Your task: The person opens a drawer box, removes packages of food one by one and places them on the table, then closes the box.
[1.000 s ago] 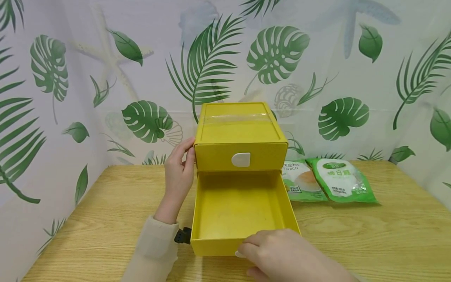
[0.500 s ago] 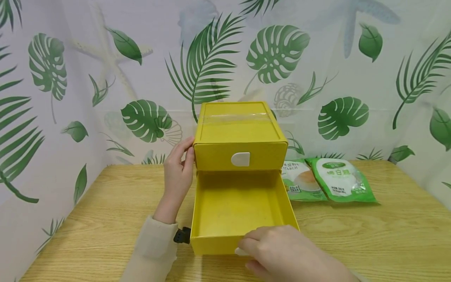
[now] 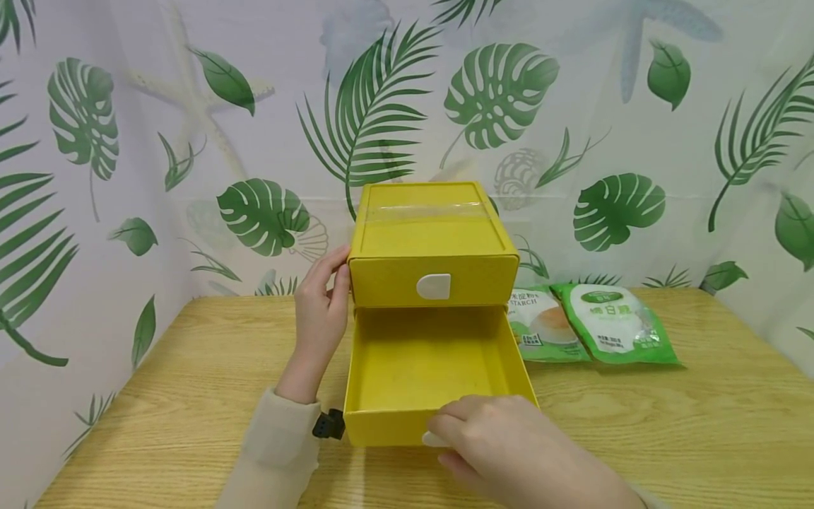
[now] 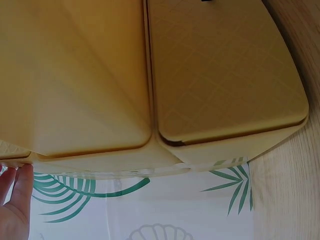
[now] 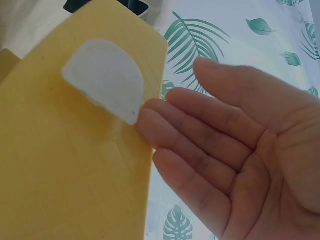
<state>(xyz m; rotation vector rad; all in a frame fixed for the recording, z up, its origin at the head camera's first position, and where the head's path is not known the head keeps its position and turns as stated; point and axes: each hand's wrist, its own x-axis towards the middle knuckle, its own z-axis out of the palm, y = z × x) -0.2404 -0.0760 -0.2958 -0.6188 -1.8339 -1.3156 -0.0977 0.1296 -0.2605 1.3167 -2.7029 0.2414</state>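
Note:
A yellow two-drawer box [image 3: 435, 233] stands on the table, its upper drawer closed. The lower drawer [image 3: 384, 428] sticks out toward me with bare yellow inside. My left hand [image 3: 321, 304] rests against the box's left side near the upper front corner; in the left wrist view its fingertips [image 4: 22, 182] touch the box edge. At the lower drawer's front is my right hand [image 3: 492, 438], beside the white handle [image 3: 435, 440]. The right wrist view shows that hand's fingers fairly straight, fingertips at the handle's edge [image 5: 107, 77], thumb apart.
Two green-and-white food bags [image 3: 620, 325] lie right of the box, one partly behind it, the nearer-to-box one [image 3: 547, 329] marked starch. A leaf-patterned cloth [image 3: 394, 85] hangs behind the wooden table [image 3: 636, 438]. A black piece [image 3: 328, 424] sits by my left sleeve.
The lower drawer has slid a little inward, away from me, and my right hand has moved with it. My left hand stays against the box.

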